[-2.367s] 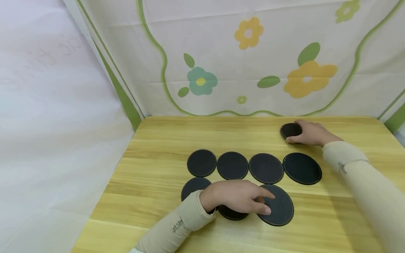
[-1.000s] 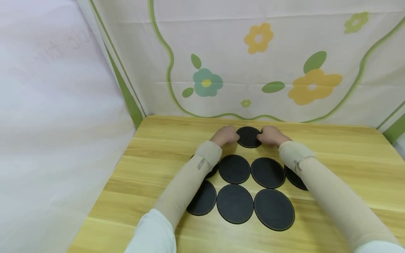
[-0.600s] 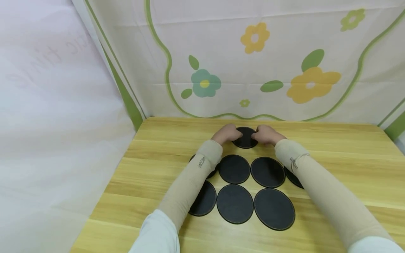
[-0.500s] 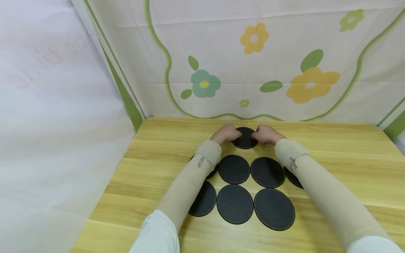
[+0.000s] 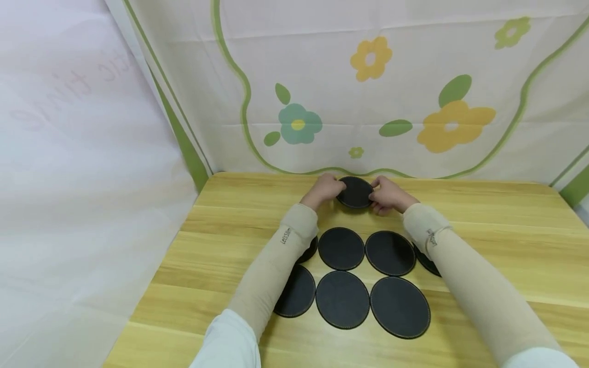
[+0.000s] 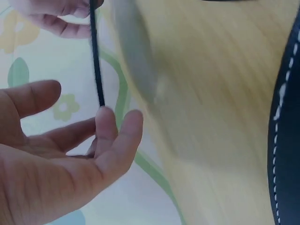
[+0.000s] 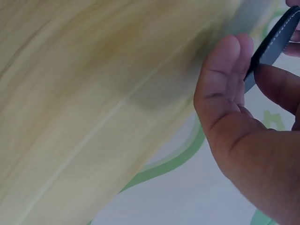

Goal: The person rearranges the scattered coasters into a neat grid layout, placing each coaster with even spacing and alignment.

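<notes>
A round black coaster (image 5: 355, 192) with a stitched rim is held between both hands, off the tabletop near the back edge. My left hand (image 5: 325, 188) grips its left side with the fingertips at the rim. On the opposite side my right hand (image 5: 388, 195) pinches it between thumb and fingers. The left wrist view shows the held coaster (image 6: 96, 61) nearly edge-on. In the right wrist view the thumb (image 7: 276, 86) presses against the dark coaster (image 7: 276, 42). Several like coasters lie nearer to me in two rows, among them a front-row coaster (image 5: 342, 300).
The coaster rows touch edge to edge; my sleeved forearms partly cover the leftmost and rightmost ones. A back-row coaster (image 5: 341, 249) lies just in front of the hands. Behind the wooden table (image 5: 221, 214) hangs a flowered white cloth (image 5: 322, 61), with more white cloth at the left.
The right hand brought the coaster from the back right to the middle, where the left hand, formerly over the front row, took hold too. Since half a second ago it has risen slightly.
</notes>
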Motion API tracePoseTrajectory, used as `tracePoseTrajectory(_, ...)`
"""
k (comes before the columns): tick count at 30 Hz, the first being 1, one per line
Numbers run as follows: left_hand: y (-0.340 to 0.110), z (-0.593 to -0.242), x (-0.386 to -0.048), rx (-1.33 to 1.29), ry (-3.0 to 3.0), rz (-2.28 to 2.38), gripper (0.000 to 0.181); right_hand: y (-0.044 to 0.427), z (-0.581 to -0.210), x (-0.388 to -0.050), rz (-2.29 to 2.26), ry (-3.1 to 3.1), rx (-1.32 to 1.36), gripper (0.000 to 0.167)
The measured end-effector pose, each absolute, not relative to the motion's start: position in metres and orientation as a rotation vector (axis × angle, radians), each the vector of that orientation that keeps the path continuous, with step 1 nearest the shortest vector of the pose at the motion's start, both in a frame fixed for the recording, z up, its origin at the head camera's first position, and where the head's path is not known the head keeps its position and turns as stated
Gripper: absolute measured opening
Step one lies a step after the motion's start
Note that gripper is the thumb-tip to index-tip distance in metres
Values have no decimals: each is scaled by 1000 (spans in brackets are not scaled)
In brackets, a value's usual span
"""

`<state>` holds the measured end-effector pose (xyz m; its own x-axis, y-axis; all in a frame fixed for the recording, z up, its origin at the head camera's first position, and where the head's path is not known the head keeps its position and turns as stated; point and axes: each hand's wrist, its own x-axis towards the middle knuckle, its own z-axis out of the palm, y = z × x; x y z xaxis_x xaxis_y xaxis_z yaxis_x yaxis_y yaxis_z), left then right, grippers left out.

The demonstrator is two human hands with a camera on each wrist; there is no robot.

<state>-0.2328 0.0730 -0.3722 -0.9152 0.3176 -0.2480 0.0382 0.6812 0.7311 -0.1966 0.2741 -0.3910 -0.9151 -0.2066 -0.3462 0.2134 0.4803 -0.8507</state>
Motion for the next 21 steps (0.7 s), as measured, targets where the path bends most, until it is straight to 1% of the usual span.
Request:
tracePoseTrajectory(2,74,-371,-231,267,2579,1118,38,274,-388,-197,-1475,2328,33,38)
tracePoseTrajectory(4,75,-372,-229,253,2618,1152,31,275,-385,-197,-1521,2337,45,41)
tracePoseTrajectory(6,75,-372,-227,235,2633,1221,20,275,-381,-198,-1569,2325,55,42)
tracePoseTrajectory(10,73,-372,-226,260,2640,1380,11,275,-374,-198,-1608,2314,58,51)
tracePoseTrajectory(13,68,-369,-224,281,2598,1529,13,278,-370,-196,-1662,2278,33,58)
tracePoseTrajectory(14,67,-367,-223,286,2555,1588,17,279,-369,-195,-1698,2254,22,59)
tracePoseTrajectory(17,62,-361,-219,260,2349,1798,40,285,-366,-190,-1837,2148,-21,61)
tracePoseTrajectory(21,59,-352,-214,242,2093,1972,44,293,-359,-182,-2027,1955,-65,65)
